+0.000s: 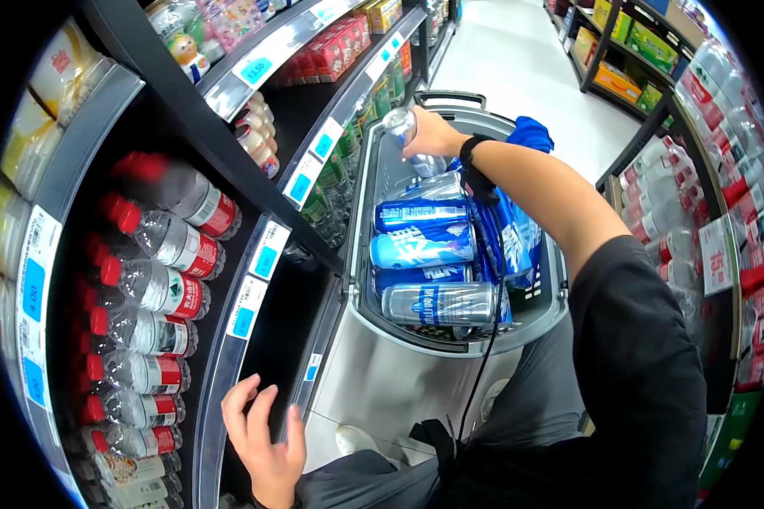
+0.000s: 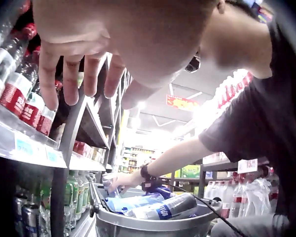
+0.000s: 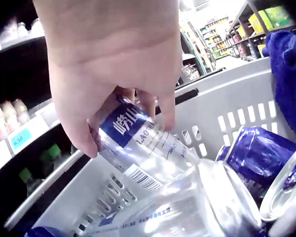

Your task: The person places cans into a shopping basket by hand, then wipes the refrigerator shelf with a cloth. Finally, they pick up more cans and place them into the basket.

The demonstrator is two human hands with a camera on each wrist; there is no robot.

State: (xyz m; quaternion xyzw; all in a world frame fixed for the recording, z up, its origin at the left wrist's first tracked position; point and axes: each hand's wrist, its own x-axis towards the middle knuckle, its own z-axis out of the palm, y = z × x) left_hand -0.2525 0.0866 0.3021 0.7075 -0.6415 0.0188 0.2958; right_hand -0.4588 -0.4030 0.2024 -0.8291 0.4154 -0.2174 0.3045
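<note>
Silver can in the right hand, at the basket's far end

Reaches with the bare right arm (image 1: 552, 187) forward and across from a black fabric short sleeve (image 1: 641, 339), over a grey plastic basket with slotted walls (image 3: 212, 101). Wears a black wrist strap (image 1: 475, 163) just behind the right hand (image 1: 433, 134). Grips there a cylindrical silver metal can with a blue label and white lettering (image 3: 130, 131), thumb on one side and fingers round the other, pointing down in the right wrist view. Holds this can tilted inside the basket's far end, near the shelf-side wall; cannot tell of contact with the can just in front. Shows, nearer the body, a lying silver-and-blue metal can (image 1: 441, 304) beside bright blue metal cans (image 1: 422, 215). Raises the left hand (image 1: 267, 445), well apart from the right, with fingers spread and slightly bent, near clear plastic bottles with red caps and red-and-white labels (image 1: 161, 288).
</note>
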